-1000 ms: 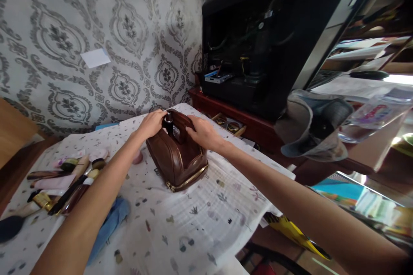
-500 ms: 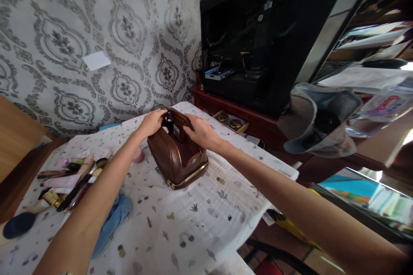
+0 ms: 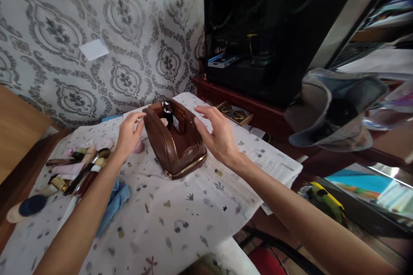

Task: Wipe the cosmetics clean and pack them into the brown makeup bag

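On the cloth-covered table (image 3: 180, 227), a brown leather case (image 3: 174, 146) is standing upright with its top gaping open, near the table's far edge. Inside it, a small dark bottle with a shiny cap (image 3: 167, 109) is sitting upright toward the back, and a flat dark item with a pale label is leaning just beside it; the rest of the inside is in shadow. A gold zipper is running round the case's base.

The left hand (image 3: 128, 134) is hovering just beside the case's left wall, fingers loosely curled and gripping nothing. The right hand (image 3: 218, 134) is hanging just off the case's right side, fingers spread wide, holding nothing.

To the left, a heap of makeup brushes and tubes (image 3: 75, 169) is lying near the table's left edge, with a blue cloth (image 3: 114, 204) beside it. A pink round item (image 3: 139, 147) is peeking out between the left hand and the case. Bare patterned cloth is stretching out in front of the case toward the near edge, and the right edge is falling away close behind the right wrist.
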Demonstrator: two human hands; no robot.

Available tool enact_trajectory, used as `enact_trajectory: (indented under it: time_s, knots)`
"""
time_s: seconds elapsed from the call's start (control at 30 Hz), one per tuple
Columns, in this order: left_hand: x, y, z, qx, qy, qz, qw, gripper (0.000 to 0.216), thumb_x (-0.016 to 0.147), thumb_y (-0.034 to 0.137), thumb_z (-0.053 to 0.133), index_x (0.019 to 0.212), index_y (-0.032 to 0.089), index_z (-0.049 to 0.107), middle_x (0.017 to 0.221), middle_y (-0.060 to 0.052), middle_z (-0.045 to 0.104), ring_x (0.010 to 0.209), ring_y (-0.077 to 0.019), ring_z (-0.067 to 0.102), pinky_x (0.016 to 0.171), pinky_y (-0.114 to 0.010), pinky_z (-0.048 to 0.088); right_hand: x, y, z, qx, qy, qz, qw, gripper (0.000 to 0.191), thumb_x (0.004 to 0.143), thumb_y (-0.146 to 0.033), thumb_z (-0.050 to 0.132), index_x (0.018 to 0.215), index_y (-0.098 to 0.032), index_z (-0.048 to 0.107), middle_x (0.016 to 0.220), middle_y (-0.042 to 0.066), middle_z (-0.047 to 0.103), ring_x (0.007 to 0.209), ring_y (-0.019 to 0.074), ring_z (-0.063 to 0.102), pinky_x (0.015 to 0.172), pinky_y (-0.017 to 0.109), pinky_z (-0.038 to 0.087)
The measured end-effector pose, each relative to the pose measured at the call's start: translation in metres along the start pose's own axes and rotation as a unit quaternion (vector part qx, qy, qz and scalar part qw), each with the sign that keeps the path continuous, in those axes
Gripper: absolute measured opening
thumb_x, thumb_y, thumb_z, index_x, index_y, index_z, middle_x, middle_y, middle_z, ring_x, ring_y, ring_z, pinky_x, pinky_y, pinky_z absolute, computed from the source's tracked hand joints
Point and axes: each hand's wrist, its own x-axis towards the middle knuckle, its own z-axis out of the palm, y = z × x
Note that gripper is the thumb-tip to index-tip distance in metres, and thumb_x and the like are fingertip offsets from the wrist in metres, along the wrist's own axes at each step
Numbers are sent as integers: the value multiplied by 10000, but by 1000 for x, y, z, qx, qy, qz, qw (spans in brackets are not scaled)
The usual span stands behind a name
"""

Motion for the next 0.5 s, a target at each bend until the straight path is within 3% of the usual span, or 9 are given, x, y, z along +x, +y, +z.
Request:
enact_trajectory:
  time_s: [0.13, 0.27, 0.37, 0.5]
  knots:
    - [-82, -8, -5, 61, -77, -37, 994, 317, 981, 277, 386, 1183, 218, 624, 1213, -93, 670, 1183, -240, 616, 1067, -397, 486, -31, -21, -5, 42, -17, -91, 995, 233, 1034, -227, 447, 1110, -227, 667, 1043, 97, 735, 969, 213, 690, 877, 382, 567]
    - [-158, -15, -11, 150, -130, -73, 977, 348, 1000, 325, 432, 1292, 215, 584, 1387, -139, 588, 1295, -288, 550, 1121, -492, 434, -58, -34, 13, 102, -130, -179, 970, 235, 1034, -192, 466, 1012, -223, 698, 946, 66, 751, 867, 181, 693, 786, 324, 578]
    - [-194, -13, -21, 222, -160, -123, 954, 384, 1003, 360, 460, 1340, 207, 563, 1458, -170, 547, 1344, -329, 512, 1127, -584, 392, -71, -43, 37, 115, -199, -219, 948, 295, 1055, -218, 439, 920, -184, 698, 858, 62, 736, 816, 171, 672, 743, 292, 555]
    - [-217, -8, -34, 265, -169, -175, 933, 447, 997, 409, 488, 1398, 214, 526, 1527, -169, 493, 1417, -348, 446, 1132, -622, 371, -79, -58, 69, 65, -318, -224, 919, 304, 1045, -284, 491, 845, -169, 690, 831, 66, 717, 819, 180, 660, 727, 282, 520]
